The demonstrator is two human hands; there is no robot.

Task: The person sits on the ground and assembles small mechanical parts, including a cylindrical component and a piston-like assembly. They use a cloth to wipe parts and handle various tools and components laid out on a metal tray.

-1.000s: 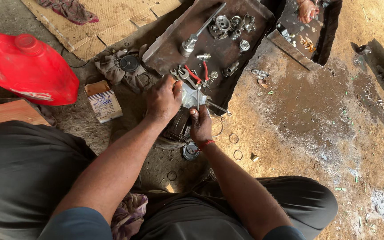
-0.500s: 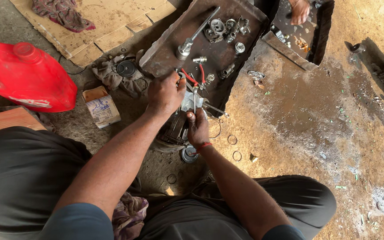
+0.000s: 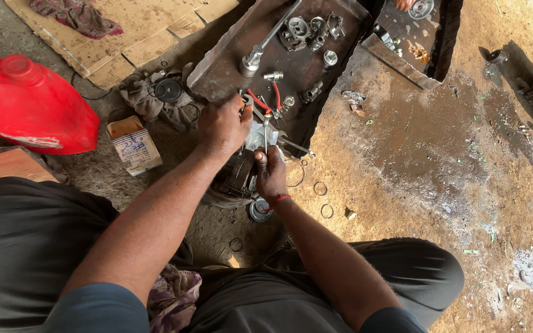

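Observation:
I crouch over a dark metal engine part (image 3: pixel 239 176) standing on the dirt floor between my knees. My left hand (image 3: pixel 223 126) rests on top of it, fingers curled over its upper edge. My right hand (image 3: pixel 271 172) grips a thin metal tool (image 3: pixel 266 132) pointing up into a shiny metal piece (image 3: pixel 257 137) on the part. Red-handled pliers (image 3: pixel 268 102) lie just beyond my hands, at the near edge of a dark metal tray (image 3: pixel 229 58).
The tray holds a socket wrench (image 3: pixel 266 43), gears and small fittings. A red plastic jug (image 3: pixel 29 105), a small cardboard box (image 3: pixel 134 145), a rag and cardboard lie to the left. Loose metal rings (image 3: pixel 320 188) dot the ground. Another person's hand (image 3: pixel 404 4) reaches over a second tray.
My hands stay on the engine part, with only slight shifts. The view has drifted a little, so the tray and jug sit higher in the picture.

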